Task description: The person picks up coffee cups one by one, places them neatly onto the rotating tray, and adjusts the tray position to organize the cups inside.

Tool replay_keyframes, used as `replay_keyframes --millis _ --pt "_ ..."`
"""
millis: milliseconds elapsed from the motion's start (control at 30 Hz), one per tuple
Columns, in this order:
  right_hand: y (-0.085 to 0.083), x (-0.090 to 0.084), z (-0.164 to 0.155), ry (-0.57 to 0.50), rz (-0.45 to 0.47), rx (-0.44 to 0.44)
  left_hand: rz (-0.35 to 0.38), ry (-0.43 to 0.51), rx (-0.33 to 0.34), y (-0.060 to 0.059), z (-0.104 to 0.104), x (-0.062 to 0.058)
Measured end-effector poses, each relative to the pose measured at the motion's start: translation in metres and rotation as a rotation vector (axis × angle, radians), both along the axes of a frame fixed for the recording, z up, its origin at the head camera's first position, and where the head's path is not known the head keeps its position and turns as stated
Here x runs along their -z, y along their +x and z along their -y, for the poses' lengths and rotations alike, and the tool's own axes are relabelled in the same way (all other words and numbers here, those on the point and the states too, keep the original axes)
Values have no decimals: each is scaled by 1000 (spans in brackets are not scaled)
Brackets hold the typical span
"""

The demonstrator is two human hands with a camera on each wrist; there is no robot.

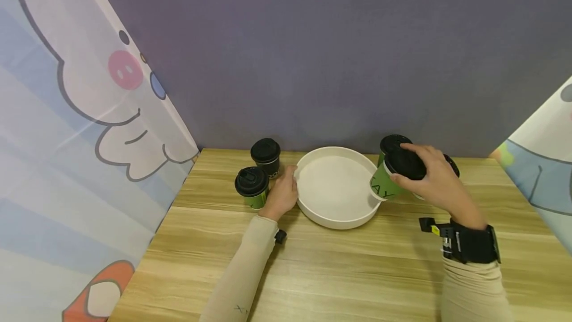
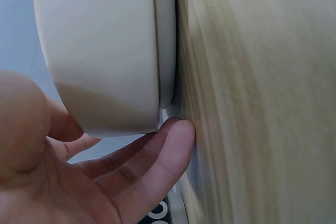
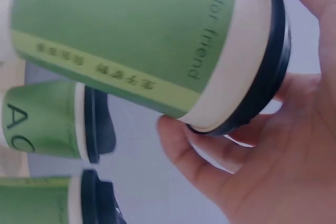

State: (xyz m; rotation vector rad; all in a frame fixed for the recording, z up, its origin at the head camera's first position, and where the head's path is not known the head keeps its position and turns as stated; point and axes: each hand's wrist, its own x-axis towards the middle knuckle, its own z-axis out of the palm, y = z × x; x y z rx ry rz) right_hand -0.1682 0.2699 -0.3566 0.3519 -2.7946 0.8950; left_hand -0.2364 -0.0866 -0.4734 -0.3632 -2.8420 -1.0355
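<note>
My right hand [image 1: 437,179] grips a green paper coffee cup [image 1: 383,184] by its black lid. That cup is tilted and held by the right edge of a round white tray [image 1: 336,183]. Close up in the right wrist view, thumb and fingers wrap round the lid of the cup [image 3: 121,35]. At the tray's left side, my left hand [image 1: 281,193] holds the rim. The left wrist view has the thumb against the tray wall [image 2: 105,51] and the curled fingers [image 2: 163,161] at its lower edge, close to the tabletop.
Left of the tray stand a green lidded cup [image 1: 252,189] and a dark lidded cup [image 1: 266,157]. Behind the right hand are another lidded cup [image 1: 394,142] and one mostly hidden cup [image 1: 452,164]. A grey wall panel [image 1: 330,63] borders the wooden table [image 1: 339,272] at the back.
</note>
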Motion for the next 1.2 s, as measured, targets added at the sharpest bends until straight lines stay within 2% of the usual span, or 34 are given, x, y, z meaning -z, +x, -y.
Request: replay_keyframes --millis 533,900,1200 --pt "-15 24 38 -50 -106 -27 27 12 7 2 1 -2" --pt "-20 32 56 -17 -127 -68 9 3 6 0 2 -2" --pt "-21 35 69 -8 -108 -98 -7 4 7 -1 2 1"
